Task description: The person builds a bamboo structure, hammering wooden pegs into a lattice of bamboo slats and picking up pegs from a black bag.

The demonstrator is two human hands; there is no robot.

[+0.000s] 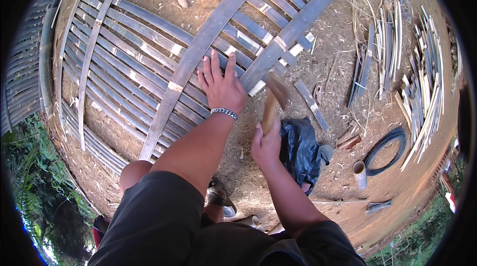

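Note:
My left hand [223, 87] lies flat with fingers spread on a panel of dark bamboo slats [144, 47], between two wide crosswise strips. A chain bracelet circles that wrist. In my right hand [267, 144] is the wooden handle of a hammer [270, 113]. Its head, blurred by motion, is beside the outer crosswise strip [298, 22], close to the slat ends. Whether the head touches the bamboo, I cannot tell. Just right of the hammer, a black plastic bag [298, 149] sits on the ground.
A short flat bamboo piece [311, 104] lies beyond the bag. Bundles of split strips [427, 82] rest at the far right, near a coil of dark wire [386, 152] and an upright bamboo tube [359, 174]. Another slatted panel [25, 52] stands at the left, above green plants.

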